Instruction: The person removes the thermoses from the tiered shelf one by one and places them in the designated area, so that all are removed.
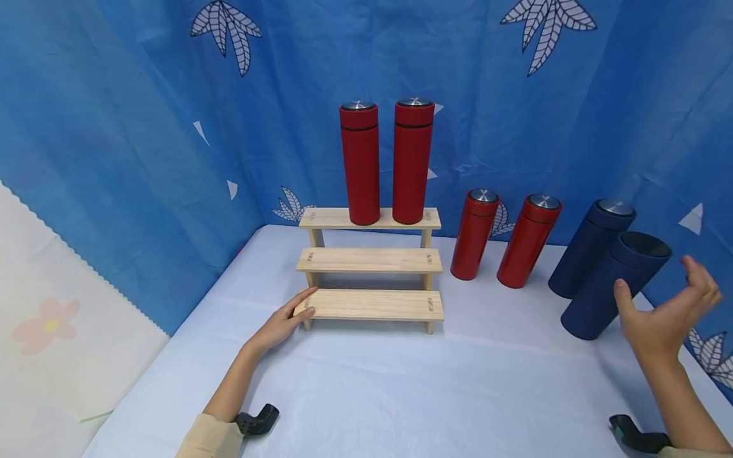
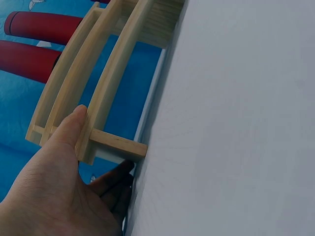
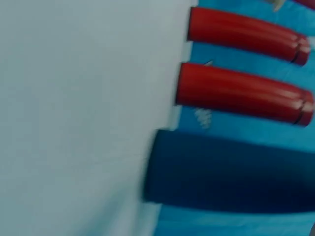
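Note:
My left hand (image 1: 280,327) grips the left end of a three-tier wooden display stand (image 1: 366,259). In the left wrist view its thumb lies over the bottom step (image 2: 115,73), with the other fingers down by the stand's leg. My right hand (image 1: 664,318) is at the right, fingers spread and bent, holding nothing. Its thumb overlaps the front navy thermos (image 1: 607,289) in the head view; this thermos has a dark top. A second navy thermos (image 1: 586,248) with a silvery lid stands behind it. The right wrist view shows a blurred navy thermos (image 3: 226,172).
Two tall dark red thermoses, a left one (image 1: 361,165) and a right one (image 1: 412,162), stand on the top step. Two shorter red thermoses, a left one (image 1: 474,238) and a right one (image 1: 527,245), stand on the white-covered table (image 1: 401,394). A blue curtain (image 1: 321,51) hangs behind.

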Available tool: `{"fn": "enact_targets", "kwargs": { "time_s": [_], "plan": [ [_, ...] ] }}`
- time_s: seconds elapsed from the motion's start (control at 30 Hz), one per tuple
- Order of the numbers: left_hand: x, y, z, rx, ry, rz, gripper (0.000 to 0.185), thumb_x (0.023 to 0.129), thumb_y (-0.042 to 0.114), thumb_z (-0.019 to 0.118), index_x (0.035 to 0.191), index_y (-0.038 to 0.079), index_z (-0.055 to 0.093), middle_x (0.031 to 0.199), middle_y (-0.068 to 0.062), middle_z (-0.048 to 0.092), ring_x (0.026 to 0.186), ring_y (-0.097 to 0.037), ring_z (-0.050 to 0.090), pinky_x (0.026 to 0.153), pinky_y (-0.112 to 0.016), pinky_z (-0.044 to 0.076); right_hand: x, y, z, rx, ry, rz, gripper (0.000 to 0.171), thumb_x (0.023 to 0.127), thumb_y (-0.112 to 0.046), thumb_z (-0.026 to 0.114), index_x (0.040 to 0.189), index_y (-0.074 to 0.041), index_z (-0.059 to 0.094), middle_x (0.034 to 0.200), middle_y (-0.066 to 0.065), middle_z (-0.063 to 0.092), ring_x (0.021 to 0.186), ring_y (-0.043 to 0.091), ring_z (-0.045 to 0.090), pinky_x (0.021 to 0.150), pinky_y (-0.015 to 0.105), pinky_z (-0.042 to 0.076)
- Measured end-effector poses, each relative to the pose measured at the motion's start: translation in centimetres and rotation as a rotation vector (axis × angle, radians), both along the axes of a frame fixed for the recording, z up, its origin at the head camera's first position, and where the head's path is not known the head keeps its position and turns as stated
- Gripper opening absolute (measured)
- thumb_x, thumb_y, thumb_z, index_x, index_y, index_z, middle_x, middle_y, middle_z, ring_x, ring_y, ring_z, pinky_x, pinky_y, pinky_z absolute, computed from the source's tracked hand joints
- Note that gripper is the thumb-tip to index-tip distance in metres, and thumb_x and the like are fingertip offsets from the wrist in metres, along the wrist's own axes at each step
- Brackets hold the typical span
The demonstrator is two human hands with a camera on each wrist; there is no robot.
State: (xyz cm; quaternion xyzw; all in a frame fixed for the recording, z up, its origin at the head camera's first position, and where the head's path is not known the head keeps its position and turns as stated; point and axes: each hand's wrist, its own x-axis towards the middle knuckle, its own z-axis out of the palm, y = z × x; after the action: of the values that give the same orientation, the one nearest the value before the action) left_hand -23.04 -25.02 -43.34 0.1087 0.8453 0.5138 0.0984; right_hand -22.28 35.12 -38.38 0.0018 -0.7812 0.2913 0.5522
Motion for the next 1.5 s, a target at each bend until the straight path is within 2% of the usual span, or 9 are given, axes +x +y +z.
{"fn": "enact_targets", "kwargs": {
  "time_s": [0.17, 0.3, 0.43, 0.7, 0.83, 0.97, 1.1, 1.23, 1.5],
  "plan": [
    [0.0, -0.2, 0.1, -0.001, 0.004, 0.003, 0.058, 0.096, 0.033, 0.051, 0.147, 0.021, 0.027, 0.152, -0.011, 0.015, 0.137, -0.036, 0.011, 0.104, -0.061, 0.013, -0.7, -4.1, 4.3, 0.006, 0.198, -0.007, 0.048, 0.078, -0.035, 0.058, 0.112, -0.005, 0.045, 0.128, 0.007, 0.042, 0.12, 0.022, 0.033, 0.106, 0.038, 0.011],
    [0.0, -0.3, 0.1, 0.002, 0.007, -0.005, 0.058, 0.096, 0.033, 0.05, 0.147, 0.02, 0.026, 0.152, -0.011, 0.015, 0.137, -0.036, 0.01, 0.104, -0.061, 0.013, -1.5, -8.1, 7.4, -0.025, 0.276, 0.154, 0.052, 0.076, -0.041, 0.058, 0.109, -0.001, 0.05, 0.122, 0.011, 0.049, 0.116, 0.026, 0.039, 0.104, 0.038, 0.018],
    [0.0, -0.3, 0.1, 0.001, 0.006, 0.005, 0.058, 0.096, 0.034, 0.05, 0.147, 0.021, 0.026, 0.152, -0.011, 0.016, 0.137, -0.035, 0.011, 0.104, -0.06, 0.014, -3.3, -11.9, 9.3, -0.022, 0.222, 0.333, 0.058, 0.077, -0.038, 0.06, 0.116, 0.003, 0.051, 0.124, 0.014, 0.051, 0.118, 0.023, 0.041, 0.1, 0.035, 0.027],
    [0.0, -0.1, 0.0, 0.031, -0.014, 0.004, 0.058, 0.096, 0.033, 0.05, 0.147, 0.02, 0.025, 0.153, -0.011, 0.014, 0.138, -0.036, 0.009, 0.105, -0.059, 0.013, -8.4, -18.9, 11.8, 0.061, 0.033, 0.574, 0.061, 0.082, -0.024, 0.067, 0.134, -0.006, 0.038, 0.135, 0.007, 0.043, 0.124, 0.013, 0.038, 0.1, 0.033, 0.034],
    [0.1, -0.1, -0.2, 0.029, -0.015, 0.009, 0.059, 0.096, 0.033, 0.05, 0.147, 0.019, 0.025, 0.153, -0.01, 0.014, 0.138, -0.035, 0.009, 0.105, -0.059, 0.013, -10.7, -21.9, 12.4, -0.001, -0.119, 0.68, 0.075, 0.081, -0.027, 0.07, 0.142, -0.014, 0.027, 0.138, 0.002, 0.039, 0.125, 0.01, 0.039, 0.102, 0.029, 0.033],
    [0.1, -0.1, -0.3, 0.027, -0.021, 0.011, 0.059, 0.096, 0.034, 0.05, 0.147, 0.019, 0.025, 0.152, -0.01, 0.014, 0.138, -0.035, 0.01, 0.105, -0.059, 0.013, -12.5, -24.2, 12.3, -0.078, -0.258, 0.755, 0.086, 0.081, -0.029, 0.071, 0.147, -0.019, 0.016, 0.142, 0.005, 0.035, 0.126, 0.017, 0.04, 0.102, 0.036, 0.034],
    [0.0, -0.1, -0.3, 0.029, -0.019, 0.01, 0.059, 0.095, 0.034, 0.051, 0.147, 0.02, 0.026, 0.153, -0.01, 0.014, 0.137, -0.035, 0.01, 0.104, -0.06, 0.013, -14.1, -25.5, 12.1, -0.109, -0.333, 0.811, 0.093, 0.081, -0.028, 0.071, 0.149, -0.023, 0.007, 0.146, 0.01, 0.028, 0.129, 0.026, 0.037, 0.102, 0.044, 0.033],
    [0.0, -0.1, -0.3, 0.023, -0.018, 0.007, 0.059, 0.095, 0.034, 0.051, 0.147, 0.021, 0.026, 0.153, -0.009, 0.015, 0.138, -0.034, 0.01, 0.104, -0.06, 0.013, -15.4, -26.1, 11.6, -0.116, -0.385, 0.855, 0.096, 0.083, -0.027, 0.07, 0.148, -0.03, 0.0, 0.148, 0.009, 0.025, 0.131, 0.028, 0.034, 0.1, 0.046, 0.035],
    [-0.1, 0.1, -0.1, 0.012, -0.024, 0.016, 0.059, 0.095, 0.035, 0.051, 0.147, 0.022, 0.026, 0.152, -0.01, 0.015, 0.137, -0.035, 0.01, 0.104, -0.061, 0.012, -16.0, -25.9, 10.5, -0.105, -0.344, 0.842, 0.09, 0.083, -0.024, 0.07, 0.148, -0.031, 0.009, 0.133, 0.012, 0.046, 0.115, 0.026, 0.051, 0.087, 0.041, 0.048]
  ]
}}
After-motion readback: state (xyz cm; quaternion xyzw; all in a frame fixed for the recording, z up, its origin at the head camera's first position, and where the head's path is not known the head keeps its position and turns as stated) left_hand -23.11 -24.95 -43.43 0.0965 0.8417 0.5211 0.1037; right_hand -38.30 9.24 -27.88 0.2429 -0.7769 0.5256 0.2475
